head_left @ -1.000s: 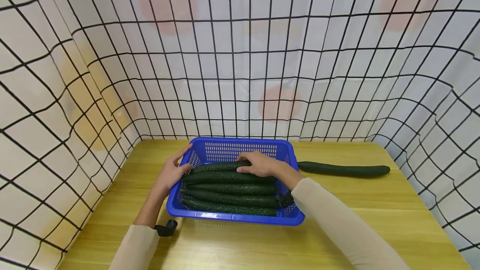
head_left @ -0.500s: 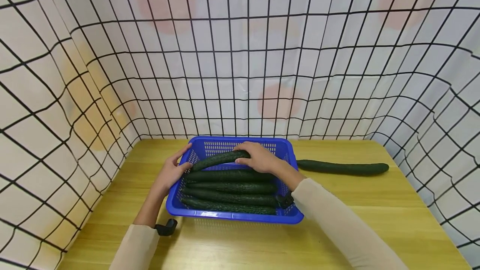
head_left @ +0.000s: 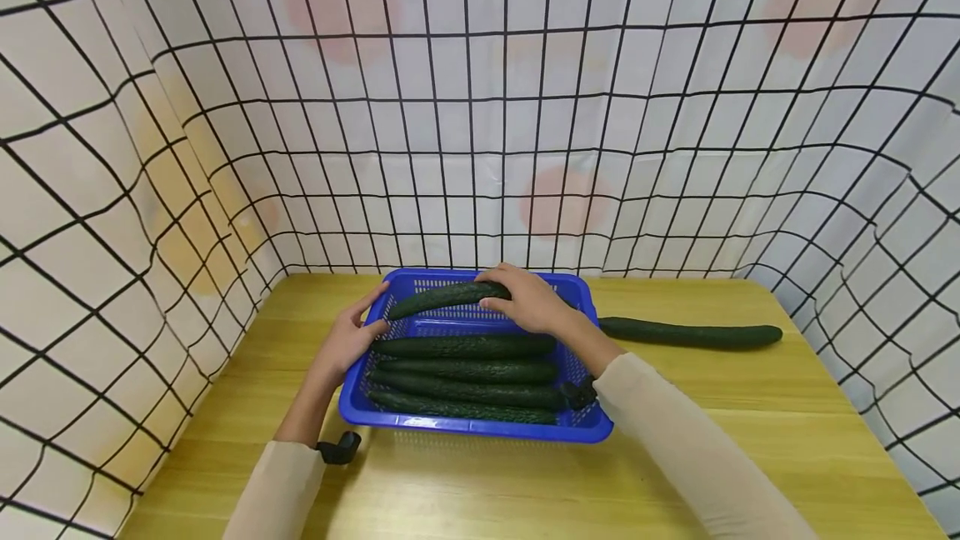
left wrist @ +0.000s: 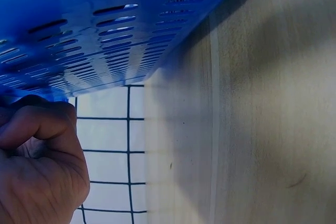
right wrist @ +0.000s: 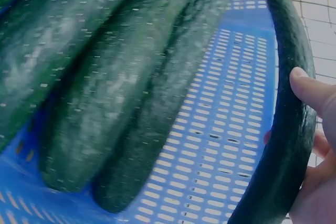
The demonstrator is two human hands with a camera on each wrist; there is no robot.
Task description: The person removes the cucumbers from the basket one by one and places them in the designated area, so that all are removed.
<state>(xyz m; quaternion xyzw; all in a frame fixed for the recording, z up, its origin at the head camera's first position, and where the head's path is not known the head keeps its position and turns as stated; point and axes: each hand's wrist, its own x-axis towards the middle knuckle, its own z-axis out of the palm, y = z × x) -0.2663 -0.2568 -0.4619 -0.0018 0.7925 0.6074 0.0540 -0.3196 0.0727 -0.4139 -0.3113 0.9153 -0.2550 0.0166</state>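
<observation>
My right hand (head_left: 528,302) grips a dark green cucumber (head_left: 438,298) around its middle, over the back of a blue plastic basket (head_left: 480,426). In the right wrist view the held cucumber (right wrist: 295,51) curves along the basket's far side, the thumb lying across it. My left hand (head_left: 348,340) holds the basket's left rim, its thumb inside; the left wrist view has the fingers (left wrist: 42,124) curled at the rim. Several more cucumbers (head_left: 465,347) lie side by side in the front half of the basket, below the held one.
One more cucumber (head_left: 693,334) lies on the wooden table (head_left: 487,490) to the right of the basket. Black wire grid (head_left: 504,148) in front of white sheeting encloses the table at the back and both sides.
My right hand has lifted the rear cucumber from beside the others and moved it up toward the basket's back rim. The left hand keeps its hold on the left rim.
</observation>
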